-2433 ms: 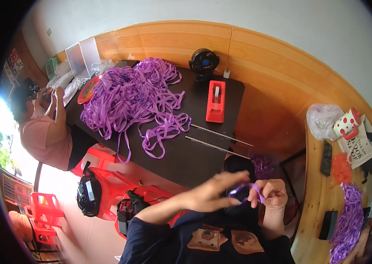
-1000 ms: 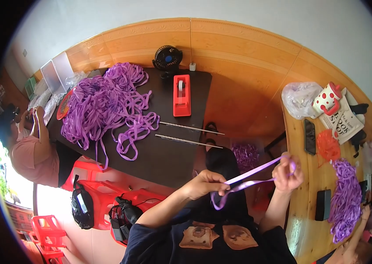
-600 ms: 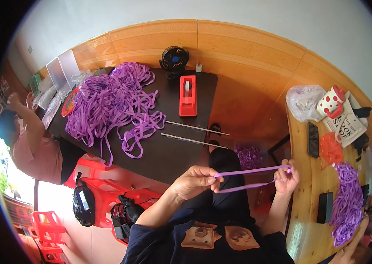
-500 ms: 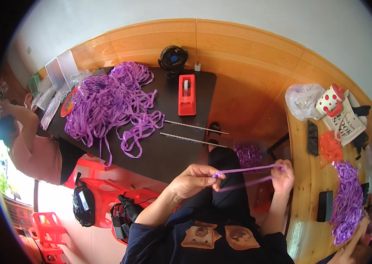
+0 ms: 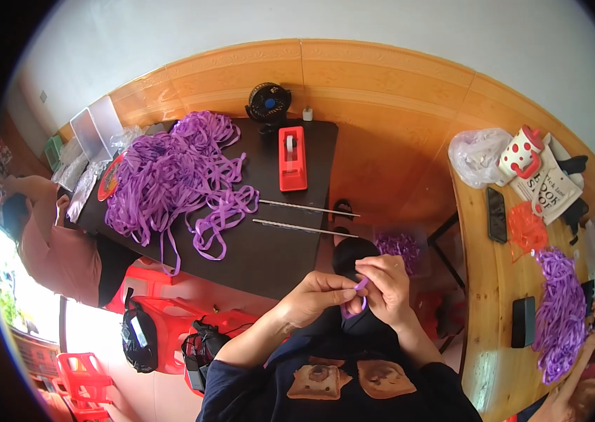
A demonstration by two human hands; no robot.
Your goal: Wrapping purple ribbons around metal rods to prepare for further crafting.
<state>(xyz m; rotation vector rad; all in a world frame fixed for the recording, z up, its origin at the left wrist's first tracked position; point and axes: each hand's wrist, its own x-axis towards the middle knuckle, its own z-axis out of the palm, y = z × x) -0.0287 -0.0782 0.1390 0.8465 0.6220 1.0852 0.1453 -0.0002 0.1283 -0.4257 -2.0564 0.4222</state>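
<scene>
Close together in front of my lap, my left hand [image 5: 317,297] and my right hand [image 5: 386,287] work on one narrow purple ribbon [image 5: 361,284]. The left thumb and index finger pinch it. Bent fingers of the right hand close on it from the other side, partly hiding it. A small loop of the ribbon hangs below the fingertips. On the dark table [image 5: 269,264] ahead lies a big tangled heap of purple ribbon [image 5: 163,176], with loose loops at its right side. Two thin metal rods [image 5: 311,207] jut past the table's right edge.
A red tape dispenser [image 5: 292,160] and a black fan [image 5: 269,103] stand on the dark table. The wooden table [image 5: 480,309] at right holds a phone [image 5: 496,215], a dotted mug [image 5: 522,153] and more purple ribbon [image 5: 559,316]. People sit at far left and right; red stools [image 5: 171,330] stand at left.
My right hand has moved left to meet my left hand. The ribbon, stretched between them before, is now bunched into a small loop at the fingertips.
</scene>
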